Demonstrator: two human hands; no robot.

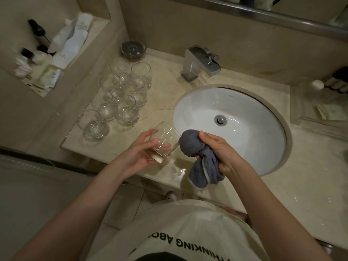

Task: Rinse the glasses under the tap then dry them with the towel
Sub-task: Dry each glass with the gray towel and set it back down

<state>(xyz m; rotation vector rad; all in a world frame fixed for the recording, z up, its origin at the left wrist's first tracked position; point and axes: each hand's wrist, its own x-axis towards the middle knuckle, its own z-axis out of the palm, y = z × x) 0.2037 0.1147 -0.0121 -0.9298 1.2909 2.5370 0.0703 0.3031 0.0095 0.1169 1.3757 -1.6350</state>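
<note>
My left hand (143,153) grips a clear glass (165,140) by its base, tilted with the mouth pointing up and to the right, above the counter's front edge. My right hand (218,149) is closed around a bunched grey-blue towel (190,144); its rounded end sits just beside the glass's rim. The towel's loose end hangs down below my fist. Several more clear glasses (122,95) stand upright in a cluster on the counter to the left. The chrome tap (199,63) behind the white sink (188,113) shows no running water.
A round dish with a dark lid (133,48) stands behind the glasses. A wall niche at left holds toiletries and small bottles (41,59). A clear tray with sachets (329,112) sits right of the basin. The beige stone counter (301,176) looks wet.
</note>
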